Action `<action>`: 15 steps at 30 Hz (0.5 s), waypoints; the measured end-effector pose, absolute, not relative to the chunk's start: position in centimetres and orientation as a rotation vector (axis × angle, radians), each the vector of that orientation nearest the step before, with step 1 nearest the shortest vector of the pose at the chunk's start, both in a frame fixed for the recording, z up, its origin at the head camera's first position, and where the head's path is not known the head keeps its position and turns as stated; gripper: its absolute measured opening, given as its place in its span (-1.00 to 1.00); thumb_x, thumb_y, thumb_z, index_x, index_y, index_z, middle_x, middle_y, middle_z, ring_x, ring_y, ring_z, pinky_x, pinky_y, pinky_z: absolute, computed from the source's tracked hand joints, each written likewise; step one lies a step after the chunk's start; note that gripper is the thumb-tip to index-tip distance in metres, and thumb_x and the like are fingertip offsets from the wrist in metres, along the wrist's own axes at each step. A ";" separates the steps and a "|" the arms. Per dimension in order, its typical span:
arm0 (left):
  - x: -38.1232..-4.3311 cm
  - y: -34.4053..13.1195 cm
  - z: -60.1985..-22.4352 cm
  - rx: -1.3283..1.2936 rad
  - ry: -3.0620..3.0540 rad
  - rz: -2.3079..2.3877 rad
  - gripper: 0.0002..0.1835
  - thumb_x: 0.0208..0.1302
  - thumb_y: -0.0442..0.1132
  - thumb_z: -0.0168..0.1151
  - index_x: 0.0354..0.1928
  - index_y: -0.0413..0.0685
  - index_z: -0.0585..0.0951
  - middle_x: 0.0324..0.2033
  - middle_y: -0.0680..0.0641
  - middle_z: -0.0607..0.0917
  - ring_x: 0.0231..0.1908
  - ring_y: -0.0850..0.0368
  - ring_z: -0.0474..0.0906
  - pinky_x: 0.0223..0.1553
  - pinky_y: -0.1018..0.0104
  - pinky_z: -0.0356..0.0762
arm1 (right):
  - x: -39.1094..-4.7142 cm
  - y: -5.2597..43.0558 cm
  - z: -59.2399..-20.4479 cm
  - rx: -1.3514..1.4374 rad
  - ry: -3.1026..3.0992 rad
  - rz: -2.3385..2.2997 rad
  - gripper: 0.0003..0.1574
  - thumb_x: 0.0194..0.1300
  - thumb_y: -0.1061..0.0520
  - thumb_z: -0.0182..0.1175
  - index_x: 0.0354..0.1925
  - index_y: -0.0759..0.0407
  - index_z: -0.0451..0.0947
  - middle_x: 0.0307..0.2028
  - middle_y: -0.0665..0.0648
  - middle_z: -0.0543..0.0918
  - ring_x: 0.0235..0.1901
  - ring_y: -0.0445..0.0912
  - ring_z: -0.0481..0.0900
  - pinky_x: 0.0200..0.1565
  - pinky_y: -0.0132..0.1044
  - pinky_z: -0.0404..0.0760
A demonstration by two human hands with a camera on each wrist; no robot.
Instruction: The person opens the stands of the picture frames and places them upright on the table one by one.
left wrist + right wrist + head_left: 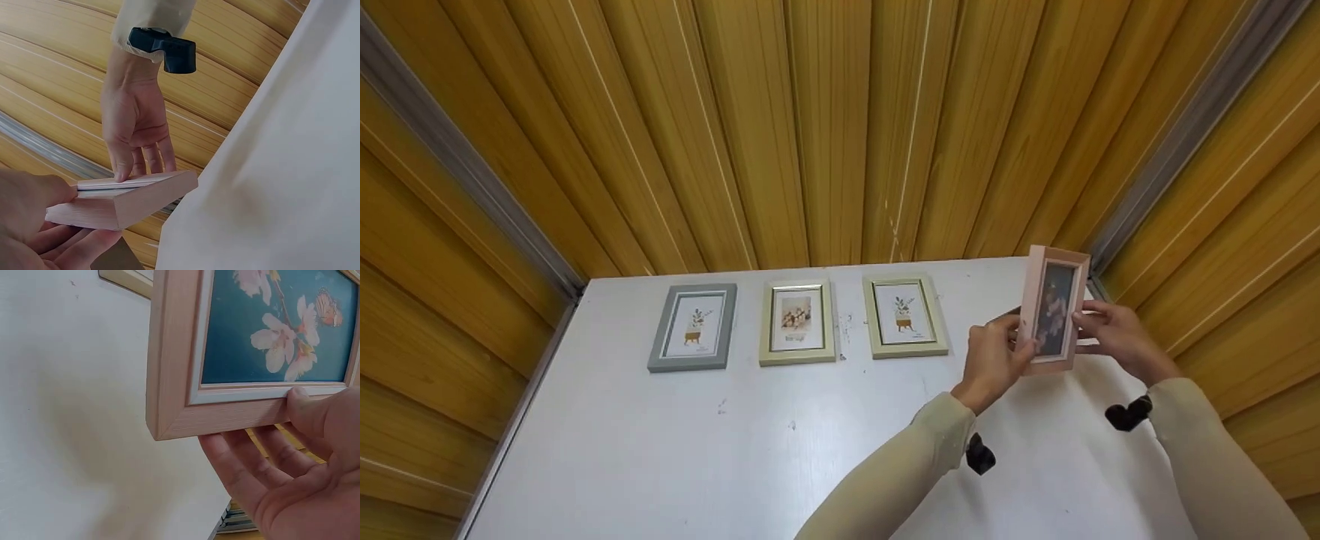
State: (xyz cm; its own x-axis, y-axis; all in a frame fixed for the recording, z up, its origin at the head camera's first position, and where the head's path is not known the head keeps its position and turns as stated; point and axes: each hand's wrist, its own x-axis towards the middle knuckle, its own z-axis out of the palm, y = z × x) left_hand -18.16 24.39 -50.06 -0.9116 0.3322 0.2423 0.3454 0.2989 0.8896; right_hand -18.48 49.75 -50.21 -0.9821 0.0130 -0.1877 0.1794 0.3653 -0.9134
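Observation:
A pink picture frame with a blossom and butterfly picture is held up above the right part of the table, tilted. My left hand grips its left edge, thumb on the front and fingers behind. On the opposite edge my right hand pinches it, and the right wrist view shows that thumb on the white inner border with fingers underneath. In the left wrist view the frame appears edge-on between the left hand and the right hand.
Three more picture frames lie in a row along the table's far side: a grey one, a pale yellow one and another pale yellow one. Wood-grained panels rise behind and beside the white table.

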 end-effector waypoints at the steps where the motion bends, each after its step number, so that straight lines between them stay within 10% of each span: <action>1: -18.3 24.3 -50.2 -0.660 -2.519 -1.740 -0.68 0.31 -0.29 0.42 0.10 -0.08 0.72 -0.28 0.08 0.81 -0.39 0.51 0.61 -0.42 0.66 0.52 | -18.4 49.8 -50.3 0.175 2.478 -1.698 -0.30 0.60 0.04 0.07 0.43 0.49 0.21 -0.10 0.00 0.73 -0.13 -0.06 0.74 -0.06 -0.05 0.72; 15: -19.9 24.5 -54.1 -0.495 -2.456 -1.749 -0.70 0.25 -0.38 0.46 0.03 -0.11 0.77 -0.37 0.03 0.78 -0.42 0.47 0.57 -0.44 0.67 0.48 | -18.3 49.4 -51.4 0.262 2.580 -1.786 -0.37 0.55 0.18 0.13 0.39 0.51 0.22 -0.05 0.16 0.63 -0.18 -0.15 0.72 -0.13 -0.08 0.73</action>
